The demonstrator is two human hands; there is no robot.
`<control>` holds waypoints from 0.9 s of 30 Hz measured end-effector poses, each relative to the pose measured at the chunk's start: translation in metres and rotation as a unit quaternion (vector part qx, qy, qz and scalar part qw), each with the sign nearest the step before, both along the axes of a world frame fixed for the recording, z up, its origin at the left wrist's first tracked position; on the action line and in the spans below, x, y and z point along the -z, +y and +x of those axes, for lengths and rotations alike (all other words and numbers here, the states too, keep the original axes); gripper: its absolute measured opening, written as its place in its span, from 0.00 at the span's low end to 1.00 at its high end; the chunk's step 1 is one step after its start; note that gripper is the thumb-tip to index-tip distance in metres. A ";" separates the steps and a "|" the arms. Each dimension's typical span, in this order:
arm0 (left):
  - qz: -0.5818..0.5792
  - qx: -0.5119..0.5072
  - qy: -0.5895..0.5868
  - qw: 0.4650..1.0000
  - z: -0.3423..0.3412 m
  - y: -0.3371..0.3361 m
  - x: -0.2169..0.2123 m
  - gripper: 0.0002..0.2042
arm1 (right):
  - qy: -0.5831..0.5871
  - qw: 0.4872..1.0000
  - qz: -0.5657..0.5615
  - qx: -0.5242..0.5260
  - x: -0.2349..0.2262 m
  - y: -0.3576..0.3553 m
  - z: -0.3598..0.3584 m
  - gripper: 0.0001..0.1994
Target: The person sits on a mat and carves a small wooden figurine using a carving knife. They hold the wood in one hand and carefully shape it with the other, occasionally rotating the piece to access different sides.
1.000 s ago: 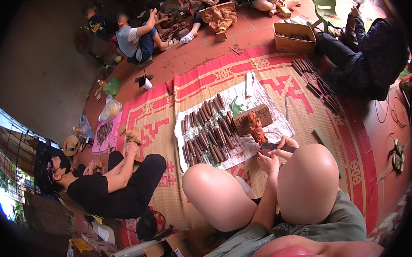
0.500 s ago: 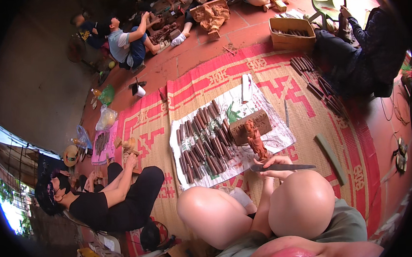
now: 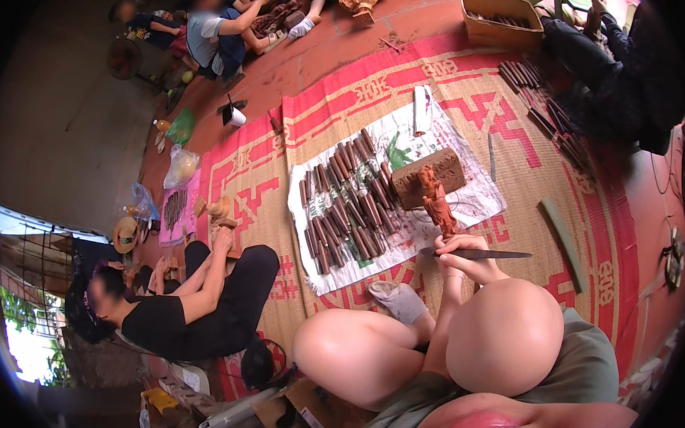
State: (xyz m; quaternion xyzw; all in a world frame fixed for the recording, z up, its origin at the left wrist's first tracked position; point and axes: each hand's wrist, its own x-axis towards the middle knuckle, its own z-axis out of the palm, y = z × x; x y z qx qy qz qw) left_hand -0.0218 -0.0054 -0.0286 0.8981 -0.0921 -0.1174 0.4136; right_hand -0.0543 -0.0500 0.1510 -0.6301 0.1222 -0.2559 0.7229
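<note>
A small reddish-brown carved statuette (image 3: pixel 438 203) of a robed figure stands upright in front of my knees. My left hand (image 3: pixel 450 266) is closed at its base, mostly covered by the right. In my closed right hand (image 3: pixel 474 247) lies a long dark flat file-like tool (image 3: pixel 507 254), held sideways across the statuette's foot. Its tip points right; its other end reaches past my fingers on the left. Behind the statuette rests a rough brown block (image 3: pixel 449 171) on a white printed sheet (image 3: pixel 478 207). Several wooden-handled carving tools (image 3: pixel 350 206) lie in rows on that sheet.
A red and tan woven mat (image 3: pixel 273 218) spreads under everything. A whetstone-like greenish strip (image 3: pixel 563 245) lies at right, with more carving tools (image 3: pixel 546 114) beyond. A person in black (image 3: pixel 170 316) sits at left; another in dark clothes (image 3: pixel 614 76) at right. A box (image 3: pixel 503 27) stands far back.
My view has tilted, so the mat and tools sit higher in the picture. My right hand has shifted its hold on the file-like tool, which stays across the statuette's base.
</note>
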 end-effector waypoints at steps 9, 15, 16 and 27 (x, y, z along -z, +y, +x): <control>-0.026 0.020 0.008 0.999 0.001 0.000 -0.006 0.28 | 0.078 0.970 0.047 0.225 0.006 0.045 0.001 0.05; -0.037 0.018 0.016 0.999 0.000 0.004 -0.001 0.27 | 0.023 0.983 0.179 0.020 -0.006 0.013 -0.008 0.10; -0.037 0.015 0.015 0.999 0.000 0.003 -0.001 0.27 | 0.029 0.984 0.174 0.014 -0.003 0.011 -0.008 0.10; -0.041 -0.002 0.006 0.999 0.003 0.004 0.007 0.24 | 0.041 0.993 0.102 0.048 0.032 0.011 -0.001 0.09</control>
